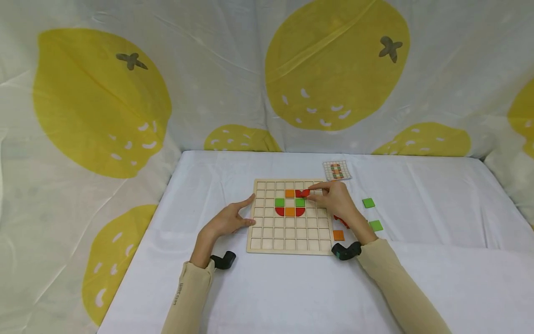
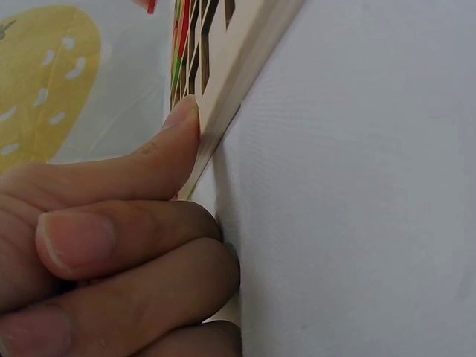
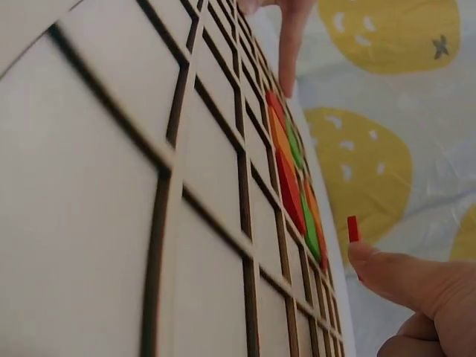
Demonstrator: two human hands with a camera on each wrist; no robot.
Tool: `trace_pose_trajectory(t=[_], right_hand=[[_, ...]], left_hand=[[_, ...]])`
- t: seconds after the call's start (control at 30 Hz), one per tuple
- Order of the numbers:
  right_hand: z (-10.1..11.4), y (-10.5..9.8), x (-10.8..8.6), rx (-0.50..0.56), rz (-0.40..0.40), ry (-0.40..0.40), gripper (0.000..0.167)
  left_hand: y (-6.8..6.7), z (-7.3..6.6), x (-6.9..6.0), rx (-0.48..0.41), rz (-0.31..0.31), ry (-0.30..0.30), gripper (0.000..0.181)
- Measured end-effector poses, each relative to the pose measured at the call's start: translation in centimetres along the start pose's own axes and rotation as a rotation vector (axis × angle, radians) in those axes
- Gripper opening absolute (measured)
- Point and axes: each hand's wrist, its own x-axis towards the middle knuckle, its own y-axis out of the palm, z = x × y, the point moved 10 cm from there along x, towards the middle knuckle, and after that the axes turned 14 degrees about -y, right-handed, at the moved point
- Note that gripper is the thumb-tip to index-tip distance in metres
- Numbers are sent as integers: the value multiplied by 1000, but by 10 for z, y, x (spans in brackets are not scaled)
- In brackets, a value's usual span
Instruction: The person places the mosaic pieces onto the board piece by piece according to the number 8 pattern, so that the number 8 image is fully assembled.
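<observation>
A light wooden grid board holds orange, green and red pieces, including a lower orange piece between two rounded red ones. My left hand touches the board's left edge with thumb and index finger spread; the left wrist view shows a digit on the rim and other fingers bent. Over the upper right of the pattern, my right hand pinches a small red piece, close to another red piece in the grid. The right wrist view shows the pinched piece on edge, above the surface.
A small pattern card lies behind the board's right corner. Two green squares and an orange square lie right of the board. Red pieces there are partly hidden by my right forearm. A lemon-print cloth hangs behind.
</observation>
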Motion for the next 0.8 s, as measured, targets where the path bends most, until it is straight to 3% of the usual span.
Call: trace_pose_trajectory(t=[0.3,0.8], right_hand=[[25,44,30,9,84,-53,28],[22,62,41,19,129,-35,28]], left_hand=[[0,2,0,12,-5,-6,86],[-1,-2,-1,17,-7,13,86]])
